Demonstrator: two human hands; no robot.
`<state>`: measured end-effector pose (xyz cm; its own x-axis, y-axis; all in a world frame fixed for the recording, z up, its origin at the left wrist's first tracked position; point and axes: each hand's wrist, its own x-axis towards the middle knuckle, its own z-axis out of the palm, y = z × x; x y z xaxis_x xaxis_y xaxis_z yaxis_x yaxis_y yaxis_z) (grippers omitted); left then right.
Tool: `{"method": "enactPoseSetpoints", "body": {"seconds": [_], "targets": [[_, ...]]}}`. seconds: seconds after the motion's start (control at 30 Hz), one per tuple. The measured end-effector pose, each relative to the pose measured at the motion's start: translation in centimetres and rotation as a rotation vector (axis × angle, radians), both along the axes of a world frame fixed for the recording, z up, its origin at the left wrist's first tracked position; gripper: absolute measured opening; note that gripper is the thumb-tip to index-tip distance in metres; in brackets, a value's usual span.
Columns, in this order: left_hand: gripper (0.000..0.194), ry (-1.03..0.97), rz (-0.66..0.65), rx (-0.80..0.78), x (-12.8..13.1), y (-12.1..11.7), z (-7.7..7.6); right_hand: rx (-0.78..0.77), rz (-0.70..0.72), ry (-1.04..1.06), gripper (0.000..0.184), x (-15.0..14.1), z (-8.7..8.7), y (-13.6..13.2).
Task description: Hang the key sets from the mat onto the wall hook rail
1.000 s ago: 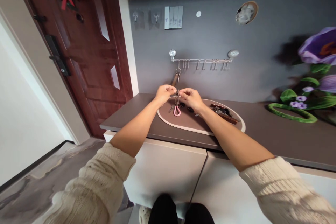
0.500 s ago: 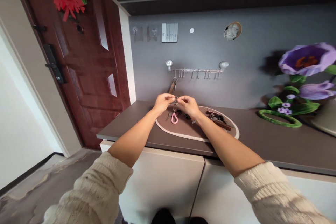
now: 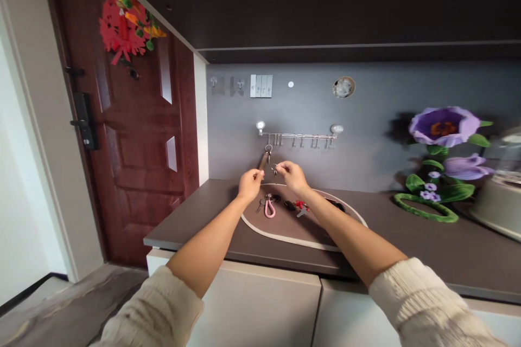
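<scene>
My right hand (image 3: 293, 178) pinches a metal key ring (image 3: 274, 167) in front of the hook rail, with a small metal piece hanging from it. To its left, my left hand (image 3: 249, 184) is closed, thumb against fingers; what it holds, if anything, is hidden. Its fingertips overlap the lower end of a brown strap (image 3: 264, 160) hanging from the rail; I cannot tell whether they touch. Below lies a keychain with a pink loop (image 3: 269, 208) on the brown oval mat (image 3: 280, 227). A black key fob (image 3: 289, 205) and a silver key (image 3: 302, 212) with red pieces lie beside it.
The clear hook rail (image 3: 301, 135) is fixed to the grey wall. Purple artificial flowers (image 3: 444, 126) stand on the counter (image 3: 378, 244) at right. A dark shelf (image 3: 325, 16) overhangs the counter. At left is a red-brown door (image 3: 138, 173).
My hands have moved apart: the right keeps the ring, the left has come off it. The pink-loop keychain stays on the mat. The view has tilted up.
</scene>
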<state>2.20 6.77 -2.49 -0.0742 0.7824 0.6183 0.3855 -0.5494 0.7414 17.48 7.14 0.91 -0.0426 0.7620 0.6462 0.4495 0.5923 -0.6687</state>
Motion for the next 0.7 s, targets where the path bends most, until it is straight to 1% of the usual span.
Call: {"method": "enactPoseSetpoints", "body": {"seconds": [0.1,0.27,0.4,0.53,0.7], "targets": [[0.028,0.058,0.042,0.009,0.1,0.0,-0.1,-0.006,-0.023,0.046,0.016,-0.1,1.1,1.3],[0.028,0.128,0.085,0.027,0.2,0.0,-0.2,-0.109,-0.005,0.271,0.010,-1.0,3.1,2.8],[0.028,0.148,0.114,0.038,0.2,0.2,-0.3,-0.151,-0.021,0.392,0.009,-1.8,4.5,3.5],[0.028,0.160,0.138,0.041,0.1,0.3,-0.4,-0.220,-0.062,0.507,0.011,-2.5,5.3,4.4],[0.028,0.157,0.145,0.028,0.1,0.2,-0.3,-0.298,-0.072,0.629,0.014,-3.2,5.8,5.5]]}}
